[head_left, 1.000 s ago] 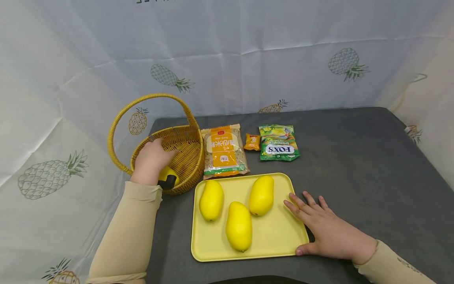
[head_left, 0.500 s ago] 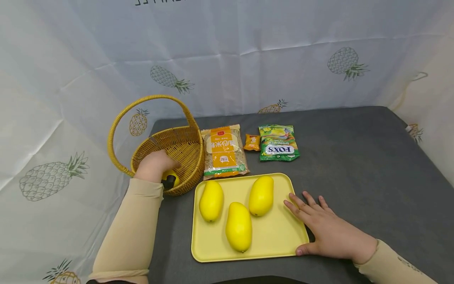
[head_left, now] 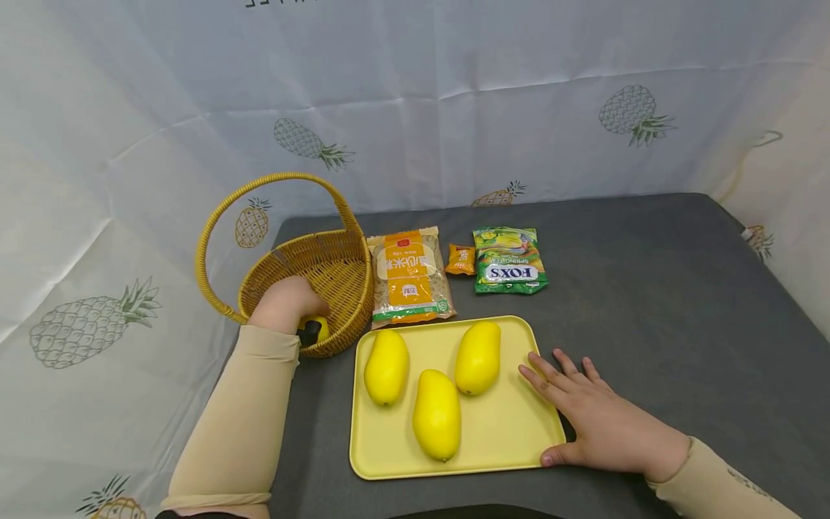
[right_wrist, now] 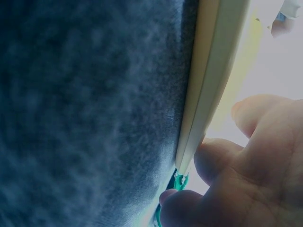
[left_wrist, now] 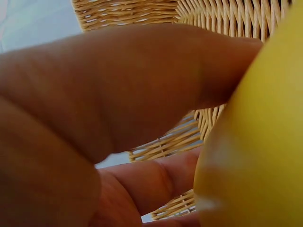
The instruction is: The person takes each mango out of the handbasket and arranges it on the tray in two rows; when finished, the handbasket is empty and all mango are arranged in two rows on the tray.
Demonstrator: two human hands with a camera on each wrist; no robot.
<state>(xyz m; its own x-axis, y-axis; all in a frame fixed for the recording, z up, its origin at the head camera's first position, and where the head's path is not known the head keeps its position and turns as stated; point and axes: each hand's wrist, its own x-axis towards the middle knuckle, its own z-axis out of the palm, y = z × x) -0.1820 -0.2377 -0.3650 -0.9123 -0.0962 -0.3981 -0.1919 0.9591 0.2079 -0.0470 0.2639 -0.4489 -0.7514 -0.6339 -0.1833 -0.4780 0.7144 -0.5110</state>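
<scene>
My left hand reaches down inside the wicker basket. In the left wrist view its thumb and fingers grip a yellow mango from both sides. The head view shows only a bit of that mango, with a small black piece by the wrist in front of it. My right hand lies with spread fingers over the right edge of the yellow tray, touching its rim. Three yellow mangoes lie on the tray: a left one, a front one and a right one.
Behind the tray lie a bag of grain-like food, a small orange packet and a green Fox's candy bag. The basket's tall handle arches above the left hand. A pineapple-print curtain stands behind the grey table.
My left hand has sunk lower into the basket, and its fingers have closed in on the mango there. The right hand, tray and packets have stayed put.
</scene>
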